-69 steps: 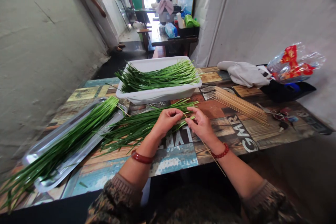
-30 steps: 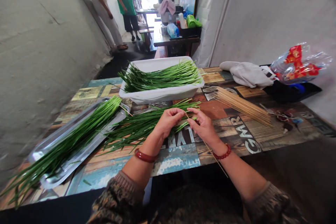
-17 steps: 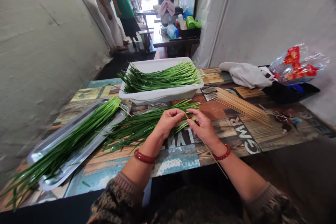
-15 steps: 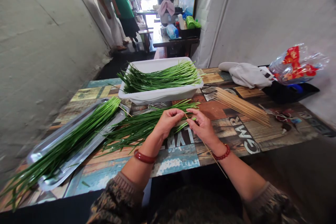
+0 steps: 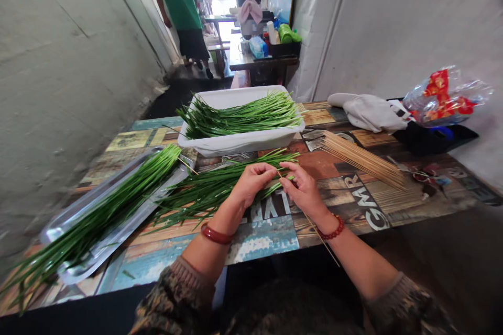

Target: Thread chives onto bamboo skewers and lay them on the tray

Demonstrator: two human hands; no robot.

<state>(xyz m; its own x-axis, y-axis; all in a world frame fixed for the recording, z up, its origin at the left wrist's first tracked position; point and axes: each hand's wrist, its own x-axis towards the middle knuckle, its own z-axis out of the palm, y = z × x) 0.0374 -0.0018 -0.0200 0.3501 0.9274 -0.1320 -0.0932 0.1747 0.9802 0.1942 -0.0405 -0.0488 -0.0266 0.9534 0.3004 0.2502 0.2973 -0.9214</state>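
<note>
My left hand [image 5: 255, 180] is closed in a pinch, thumb and forefinger together at the upper end of a thin bamboo skewer [image 5: 322, 241]. The same skewer runs through the curled fingers of my right hand [image 5: 302, 186] and slants down past the wrist, over the table's front edge. Whether a stalk is also between my fingertips is too small to tell. Beneath and left of my hands lies a loose spread of green garlic chives [image 5: 208, 183]. Several pale-green stalk ends show by my right fingertips.
A white tub [image 5: 239, 144] of chives stands behind. At left, a metal tray [image 5: 118, 251] bears chives with a skewer through their ends. Bamboo skewers [image 5: 361, 159], a pale cap [image 5: 369, 110] and a plastic bag [image 5: 444, 99] lie at right. A person in green [image 5: 176, 0] stands beyond.
My hands and the skewer have barely moved. In the background, the person in green has come a little closer, and the second person beside them is no longer visible.
</note>
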